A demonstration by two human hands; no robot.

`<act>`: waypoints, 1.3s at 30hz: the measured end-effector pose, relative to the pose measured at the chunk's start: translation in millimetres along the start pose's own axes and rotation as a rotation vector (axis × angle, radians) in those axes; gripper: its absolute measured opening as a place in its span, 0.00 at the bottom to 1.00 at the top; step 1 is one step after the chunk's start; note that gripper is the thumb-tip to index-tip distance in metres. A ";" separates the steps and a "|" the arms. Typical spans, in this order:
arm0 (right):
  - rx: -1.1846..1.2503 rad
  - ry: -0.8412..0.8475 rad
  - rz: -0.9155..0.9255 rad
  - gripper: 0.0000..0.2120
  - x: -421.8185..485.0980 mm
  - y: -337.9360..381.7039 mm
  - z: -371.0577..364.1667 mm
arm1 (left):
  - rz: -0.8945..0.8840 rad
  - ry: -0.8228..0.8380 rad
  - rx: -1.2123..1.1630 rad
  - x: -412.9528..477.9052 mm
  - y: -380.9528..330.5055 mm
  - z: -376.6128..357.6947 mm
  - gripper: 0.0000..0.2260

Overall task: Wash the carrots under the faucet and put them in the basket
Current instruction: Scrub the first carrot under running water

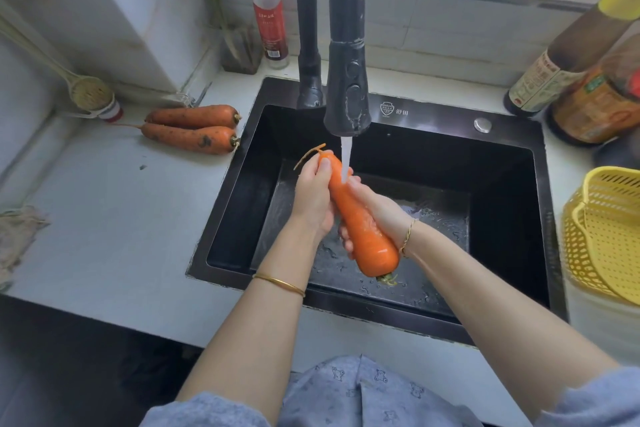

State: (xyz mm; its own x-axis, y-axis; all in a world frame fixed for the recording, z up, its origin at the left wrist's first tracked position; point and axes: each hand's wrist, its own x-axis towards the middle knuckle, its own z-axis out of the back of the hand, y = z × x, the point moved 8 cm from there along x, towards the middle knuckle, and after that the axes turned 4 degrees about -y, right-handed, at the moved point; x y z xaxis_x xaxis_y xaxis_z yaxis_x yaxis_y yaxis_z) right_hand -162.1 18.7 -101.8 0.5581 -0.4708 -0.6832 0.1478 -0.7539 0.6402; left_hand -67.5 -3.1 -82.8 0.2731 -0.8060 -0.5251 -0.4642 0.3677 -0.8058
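Left hand [313, 198] grips the thin far end of the carrot [360, 218]; right hand [379, 213] wraps its thicker middle. Water from the faucet [348, 97] strikes it above the sink [450, 118].

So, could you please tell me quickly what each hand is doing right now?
Left hand: grips the carrot near its tip.
Right hand: grips the same carrot's thick part.

Three carrots in all: one wet carrot [360, 218] held in two hands, the left hand [313, 198] and the right hand [377, 211], and two soiled carrots [194, 116] [190, 139] on the table [121, 218]. One black faucet [346, 90], one black sink [502, 184], one yellow basket [602, 236]. Three bottles stand out clearly: one red-capped bottle [268, 10] and two dark sauce bottles [554, 69] [595, 104]. Two gold bangles [278, 282] [408, 236], one on each wrist.
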 end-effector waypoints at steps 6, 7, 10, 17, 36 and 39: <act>0.056 0.081 -0.068 0.31 -3.2 -6.9 -3.2 | 0.045 -0.083 0.011 0.1 5.6 3.4 0.13; 0.090 0.114 -0.078 0.30 -5.0 -7.7 -4.1 | 0.041 -0.054 0.019 -0.1 5.6 3.2 0.14; 0.227 0.205 -0.097 0.29 -8.7 -9.9 -3.3 | 0.095 0.157 -0.039 -4.6 7.1 -3.7 0.15; 0.132 0.168 -0.110 0.28 -10.8 -6.3 0.1 | 0.085 0.137 -0.011 -5.7 7.5 -2.3 0.16; -0.197 -0.055 -0.028 0.26 -9.8 5.8 14.2 | 0.060 0.077 -0.038 -3.3 5.6 4.0 0.14; -0.058 0.086 -0.091 0.29 -12.1 -5.1 11.1 | 0.120 0.257 -0.128 -9.7 1.5 -2.6 0.14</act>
State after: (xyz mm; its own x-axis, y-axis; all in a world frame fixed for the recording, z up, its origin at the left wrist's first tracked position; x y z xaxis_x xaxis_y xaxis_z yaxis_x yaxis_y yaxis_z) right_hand -178.7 23.1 -100.7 0.6075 -0.3589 -0.7087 0.2467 -0.7628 0.5977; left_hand -73.0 4.1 -78.3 -0.0046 -0.8572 -0.5149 -0.5871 0.4191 -0.6925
